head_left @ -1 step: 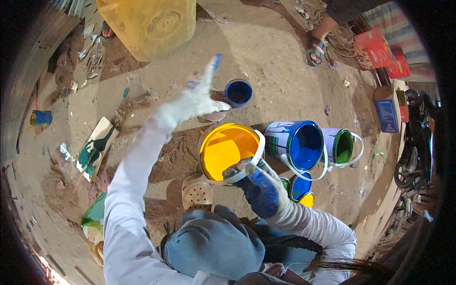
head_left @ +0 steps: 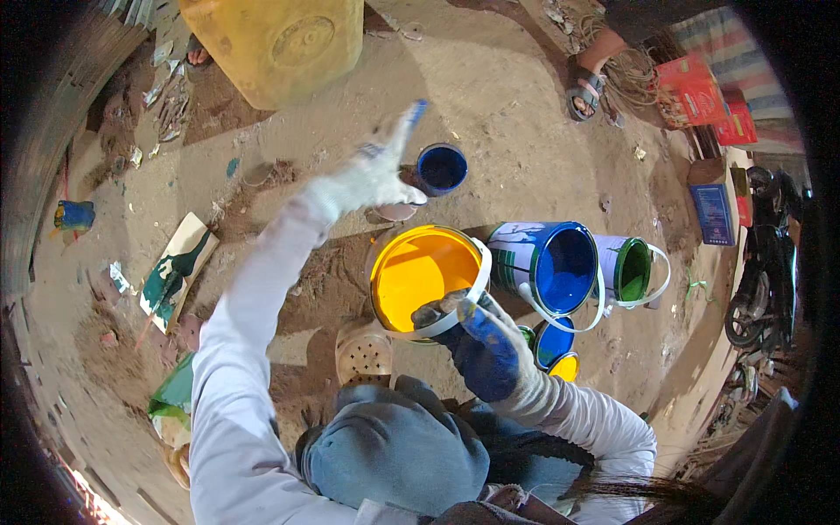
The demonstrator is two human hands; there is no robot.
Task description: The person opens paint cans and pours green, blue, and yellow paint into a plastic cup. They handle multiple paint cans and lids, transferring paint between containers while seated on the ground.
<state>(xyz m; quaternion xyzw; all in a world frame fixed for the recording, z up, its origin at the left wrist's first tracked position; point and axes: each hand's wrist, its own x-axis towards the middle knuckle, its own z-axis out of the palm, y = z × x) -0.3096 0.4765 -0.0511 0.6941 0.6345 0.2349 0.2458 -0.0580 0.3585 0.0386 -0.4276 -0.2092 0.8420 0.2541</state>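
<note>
My right hand (head_left: 486,350), in a white knit glove with a dark blue, paint-stained coating, is closed around the white handle (head_left: 482,271) of a yellow paint bucket (head_left: 383,255). The bucket leans so its mouth faces me, and yellow paint shows inside. Ahead of it, my left hand (head_left: 378,178) is stretched out in a whitish glove with a blue fingertip, its fingers spread and partly blurred. Its thumb lies beside a small dark blue paint can (head_left: 443,152); I cannot tell whether they touch. Nothing shows in that hand.
Right of the yellow bucket stand a blue paint bucket (head_left: 512,254) and a green one (head_left: 608,254). Blue (head_left: 554,341) and yellow (head_left: 565,367) lids lie nearby. A large yellow jerrycan (head_left: 280,52) is at the back. A paint-smeared board (head_left: 179,273) lies left. Someone's sandalled foot (head_left: 584,92) is far right.
My left hand has shifted slightly to the right, nearer the small dark blue can. My right hand keeps its hold on the handle.
</note>
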